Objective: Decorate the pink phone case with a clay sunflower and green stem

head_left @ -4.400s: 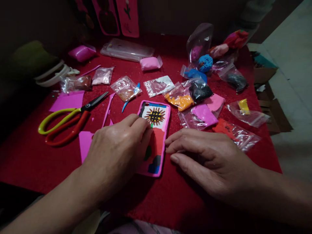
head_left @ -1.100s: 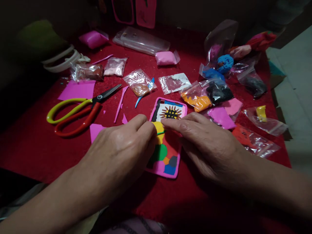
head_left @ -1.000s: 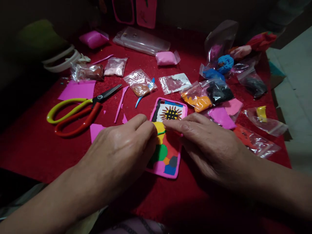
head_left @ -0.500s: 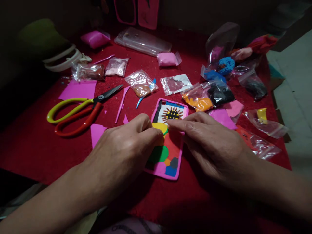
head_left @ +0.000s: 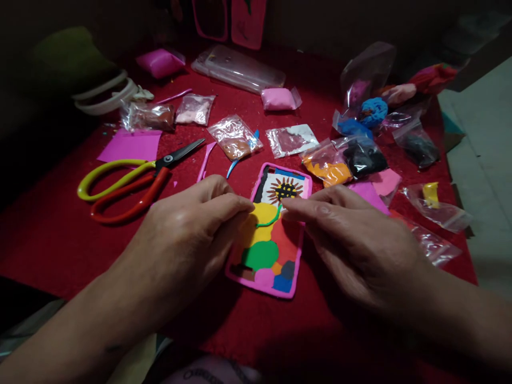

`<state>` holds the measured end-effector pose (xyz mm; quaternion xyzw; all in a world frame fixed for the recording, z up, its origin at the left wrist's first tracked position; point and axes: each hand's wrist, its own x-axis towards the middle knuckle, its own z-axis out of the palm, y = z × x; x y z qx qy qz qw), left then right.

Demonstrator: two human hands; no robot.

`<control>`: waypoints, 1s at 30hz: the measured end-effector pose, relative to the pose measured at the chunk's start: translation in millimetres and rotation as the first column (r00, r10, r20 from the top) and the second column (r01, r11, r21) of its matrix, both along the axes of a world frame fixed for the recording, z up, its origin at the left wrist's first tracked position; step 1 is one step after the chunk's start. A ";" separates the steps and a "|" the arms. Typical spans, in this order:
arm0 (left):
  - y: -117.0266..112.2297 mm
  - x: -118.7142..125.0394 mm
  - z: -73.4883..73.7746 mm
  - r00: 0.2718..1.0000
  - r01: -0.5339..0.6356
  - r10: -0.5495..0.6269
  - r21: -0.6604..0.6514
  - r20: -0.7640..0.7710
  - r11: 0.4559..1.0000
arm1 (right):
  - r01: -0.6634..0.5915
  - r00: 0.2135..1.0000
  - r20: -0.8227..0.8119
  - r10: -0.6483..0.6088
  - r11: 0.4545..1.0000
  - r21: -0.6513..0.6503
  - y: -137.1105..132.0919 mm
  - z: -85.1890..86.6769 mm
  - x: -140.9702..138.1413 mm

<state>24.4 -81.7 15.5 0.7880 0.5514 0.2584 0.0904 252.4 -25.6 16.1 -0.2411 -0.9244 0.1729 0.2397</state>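
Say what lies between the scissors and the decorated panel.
The head view shows a pink stick, a blue stick, a pink scrap and the left hand between the scissors and the panel.

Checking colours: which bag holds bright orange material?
The orange bag, near the upper right corner of the panel, between the white bag and nearer black bag; no other bag shows bright orange.

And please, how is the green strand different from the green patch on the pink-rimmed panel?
The green strand is thin and curved; the green patch is broad and rounded. The strand crosses the yellow area toward the sunflower; the patch lies below that area in the picture. Both are green and on the pink-rimmed panel.
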 end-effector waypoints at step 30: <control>-2.0 -0.9 -21.3 0.993 0.032 -0.039 -0.058 -0.116 0.998 | -0.068 0.997 0.038 0.069 0.998 -0.015 0.9 2.4 -3.0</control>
